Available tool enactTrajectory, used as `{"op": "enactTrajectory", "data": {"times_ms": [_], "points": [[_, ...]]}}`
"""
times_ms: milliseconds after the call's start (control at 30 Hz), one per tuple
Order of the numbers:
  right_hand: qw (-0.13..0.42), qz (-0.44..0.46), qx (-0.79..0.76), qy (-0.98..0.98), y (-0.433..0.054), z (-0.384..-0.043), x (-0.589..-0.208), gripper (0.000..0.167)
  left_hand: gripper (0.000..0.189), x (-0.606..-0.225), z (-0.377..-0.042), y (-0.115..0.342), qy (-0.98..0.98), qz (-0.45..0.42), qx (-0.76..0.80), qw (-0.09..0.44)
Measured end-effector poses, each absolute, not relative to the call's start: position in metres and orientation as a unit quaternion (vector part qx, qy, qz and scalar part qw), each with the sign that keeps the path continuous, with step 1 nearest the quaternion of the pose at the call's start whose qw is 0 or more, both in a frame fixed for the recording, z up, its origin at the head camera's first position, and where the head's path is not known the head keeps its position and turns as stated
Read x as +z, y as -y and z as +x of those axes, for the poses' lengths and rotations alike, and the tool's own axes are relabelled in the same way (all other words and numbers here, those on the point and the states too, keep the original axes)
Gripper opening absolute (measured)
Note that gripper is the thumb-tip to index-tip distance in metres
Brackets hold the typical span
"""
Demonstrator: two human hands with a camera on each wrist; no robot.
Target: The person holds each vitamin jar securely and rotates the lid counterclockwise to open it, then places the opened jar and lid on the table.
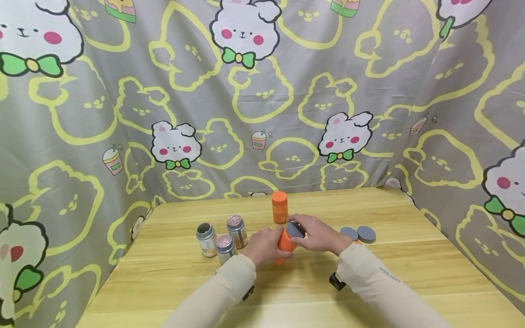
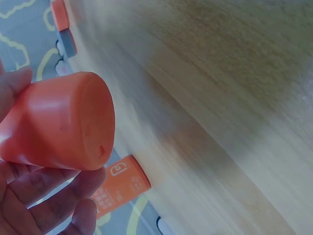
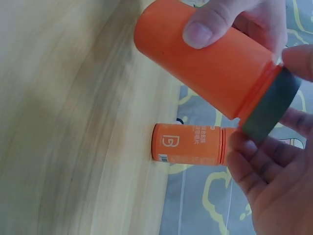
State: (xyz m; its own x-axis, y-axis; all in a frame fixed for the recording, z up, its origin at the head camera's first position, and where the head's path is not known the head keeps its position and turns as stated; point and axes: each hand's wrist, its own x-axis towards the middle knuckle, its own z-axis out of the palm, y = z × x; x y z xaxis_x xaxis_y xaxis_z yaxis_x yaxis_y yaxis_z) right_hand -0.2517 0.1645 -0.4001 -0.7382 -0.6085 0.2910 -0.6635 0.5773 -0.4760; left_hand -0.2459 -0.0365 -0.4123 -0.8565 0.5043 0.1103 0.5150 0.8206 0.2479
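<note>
My left hand [image 1: 266, 246] grips an orange bottle [image 3: 195, 58], held tilted above the table with its base showing in the left wrist view. A grey lid [image 1: 296, 229] sits on the mouth of this bottle. Fingers and thumb of my right hand [image 1: 313, 232] pinch the lid's edge from both sides. Just behind the hands, a second orange bottle [image 1: 280, 208] with an orange lid stands upright on the table. White print covers its label in the right wrist view.
Left of the hands stand lidless grey-necked bottles: one with a dark open mouth [image 1: 206, 239] and two with patterned seals, a rear bottle [image 1: 237, 231] and a front bottle [image 1: 225, 249]. Two grey lids [image 1: 366, 234] lie right, with something orange beside them. A patterned curtain [image 1: 262, 91] hangs behind.
</note>
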Motion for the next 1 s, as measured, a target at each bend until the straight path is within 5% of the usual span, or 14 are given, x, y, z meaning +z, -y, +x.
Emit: {"op": "enactTrajectory", "data": {"times_ms": [1000], "points": [[0.031,0.336,0.290,0.896,-0.1603,-0.2508,-0.4035,0.045,0.055,-0.4133,-0.2450,0.0380,0.955,-0.268,-0.128,0.025]]}}
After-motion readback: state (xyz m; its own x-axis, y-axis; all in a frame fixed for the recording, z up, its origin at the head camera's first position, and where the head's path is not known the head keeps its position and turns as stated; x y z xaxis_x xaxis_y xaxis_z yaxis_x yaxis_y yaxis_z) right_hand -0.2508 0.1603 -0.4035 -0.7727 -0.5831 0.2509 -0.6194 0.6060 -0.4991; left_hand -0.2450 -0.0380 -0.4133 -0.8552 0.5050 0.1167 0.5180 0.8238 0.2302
